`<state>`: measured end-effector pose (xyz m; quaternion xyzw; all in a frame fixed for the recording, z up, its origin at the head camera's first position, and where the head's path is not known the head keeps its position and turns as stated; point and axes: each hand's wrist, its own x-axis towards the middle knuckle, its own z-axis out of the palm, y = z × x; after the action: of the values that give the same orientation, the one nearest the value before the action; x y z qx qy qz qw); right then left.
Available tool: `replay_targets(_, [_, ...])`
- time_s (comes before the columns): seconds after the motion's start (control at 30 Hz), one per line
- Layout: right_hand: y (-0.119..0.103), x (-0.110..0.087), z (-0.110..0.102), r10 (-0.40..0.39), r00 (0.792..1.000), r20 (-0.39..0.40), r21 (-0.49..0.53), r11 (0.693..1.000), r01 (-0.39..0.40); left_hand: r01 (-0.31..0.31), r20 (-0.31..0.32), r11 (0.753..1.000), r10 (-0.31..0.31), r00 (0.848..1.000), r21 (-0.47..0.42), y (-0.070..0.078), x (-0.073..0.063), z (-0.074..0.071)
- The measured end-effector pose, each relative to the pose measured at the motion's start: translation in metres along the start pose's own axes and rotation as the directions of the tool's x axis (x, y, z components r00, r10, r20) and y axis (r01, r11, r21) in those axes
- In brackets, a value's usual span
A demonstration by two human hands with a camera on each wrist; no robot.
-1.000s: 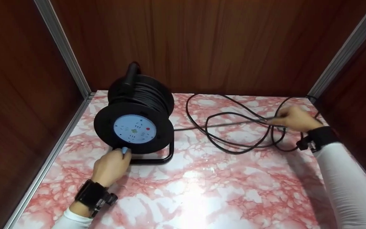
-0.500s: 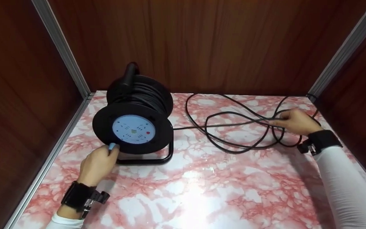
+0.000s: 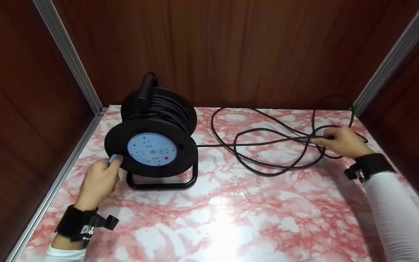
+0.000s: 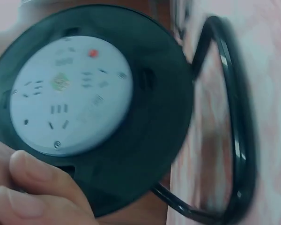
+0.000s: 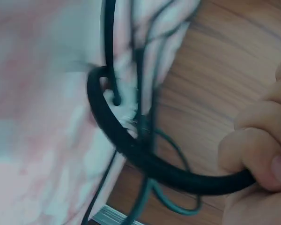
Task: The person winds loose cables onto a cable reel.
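A black cable reel [image 3: 189,153] stands at the left of the table, with a pale round socket panel [image 3: 147,151] on its front disc. My left hand [image 3: 98,182] has its fingers curled at the disc's lower left rim; a light-blue spot shows at the thumb, and the exact part gripped is hidden. In the left wrist view the curled fingers [image 4: 42,187] overlap the disc. My right hand [image 3: 346,142] pinches the black cable [image 5: 168,176] between thumb and forefinger at the right. The cable runs left from there to the reel.
Loose loops of cable [image 3: 264,174] lie across the table's right half, some reaching the back edge. Brown wood-grain panels [image 3: 231,51] enclose the back and sides. The reel's tubular stand [image 3: 162,186] rests on the red-and-white marbled tabletop [image 3: 260,225].
The reel's disc has turned clockwise, its red switch moving lower. My left hand has travelled left and up along the rim. The right hand has shifted slightly right and down, keeping the cable.
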<state>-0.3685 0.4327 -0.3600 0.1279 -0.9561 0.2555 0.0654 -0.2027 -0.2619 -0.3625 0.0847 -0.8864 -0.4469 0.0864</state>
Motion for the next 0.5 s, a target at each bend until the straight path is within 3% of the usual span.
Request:
replay_targets(0.13, [0.001,-0.003,0.003,-0.006,1.0,0.005,0.001,1.0,0.006,0.01,-0.002,0.983,-0.01,1.0,-0.184,0.01,-0.001,-0.003])
replay_targets(0.37, [-0.018,0.005,0.001,-0.097,0.99,-0.105,0.066,0.992,0.104,0.004,-0.043,0.954,-0.018,0.999,-0.299,0.026,-0.001,-0.005])
replay_targets(0.5, [-0.016,0.009,0.012,-0.088,0.996,-0.009,0.014,0.996,0.088,-0.025,-0.072,0.939,0.0,0.997,-0.342,0.036,0.0,-0.006])
